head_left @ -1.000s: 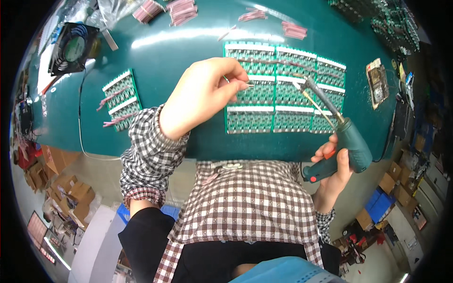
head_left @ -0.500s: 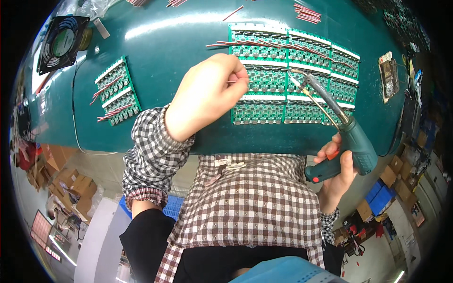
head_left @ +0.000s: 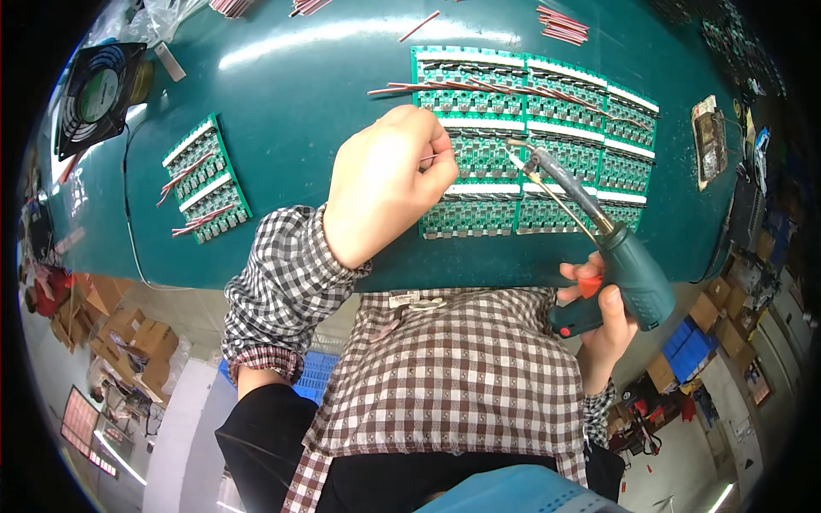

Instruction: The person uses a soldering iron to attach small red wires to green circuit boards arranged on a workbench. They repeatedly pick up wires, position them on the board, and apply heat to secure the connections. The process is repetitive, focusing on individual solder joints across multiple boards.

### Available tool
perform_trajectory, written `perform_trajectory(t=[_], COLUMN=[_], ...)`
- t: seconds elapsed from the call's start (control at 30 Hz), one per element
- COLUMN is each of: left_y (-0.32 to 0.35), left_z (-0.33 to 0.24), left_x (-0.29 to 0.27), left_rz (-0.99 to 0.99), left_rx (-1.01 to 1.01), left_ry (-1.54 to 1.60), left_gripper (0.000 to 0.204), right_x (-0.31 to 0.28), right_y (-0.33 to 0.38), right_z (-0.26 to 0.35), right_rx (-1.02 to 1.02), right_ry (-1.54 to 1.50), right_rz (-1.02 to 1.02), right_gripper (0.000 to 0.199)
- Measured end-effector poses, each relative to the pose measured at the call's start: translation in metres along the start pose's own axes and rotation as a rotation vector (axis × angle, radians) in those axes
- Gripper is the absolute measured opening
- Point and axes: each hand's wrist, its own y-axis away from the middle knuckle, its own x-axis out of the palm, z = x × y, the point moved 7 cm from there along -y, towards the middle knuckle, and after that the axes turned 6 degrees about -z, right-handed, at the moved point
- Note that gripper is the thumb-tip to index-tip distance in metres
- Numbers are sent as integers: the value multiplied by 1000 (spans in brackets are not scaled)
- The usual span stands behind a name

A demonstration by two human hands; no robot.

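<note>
Panel of circuit boards [head_left: 547,128] laid on table [head_left: 325,111], right of centre. Smaller board strip [head_left: 205,179] placed well left of it. Fan [head_left: 94,94] set at far left corner. Wire bundles [head_left: 560,24] scattered behind panel. Left hand [head_left: 385,184] positioned at panel's left edge; soldering gun [head_left: 611,248], held by right hand [head_left: 603,321], angled over panel from near right.

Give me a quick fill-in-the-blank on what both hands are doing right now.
The right hand grips a teal soldering ____.
The left hand pinches a thin ____ over the green circuit boards.
A black ____ sits at the table's far left corner.
Missing words: gun; wire; fan
</note>
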Motion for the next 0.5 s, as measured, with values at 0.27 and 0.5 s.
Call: perform_trajectory(t=[0.27,0.5], left_y=[-3,-3], left_z=[-5,1], left_x=[-5,5], left_rz=[-3,1], left_rx=[31,36], left_ry=[52,6], left_gripper=[5,5], right_x=[0,3], right_y=[0,3], right_z=[-2,-2], right_rx=[36,72], right_ry=[-11,-42], right_rz=[-15,-42], right_gripper=[53,45])
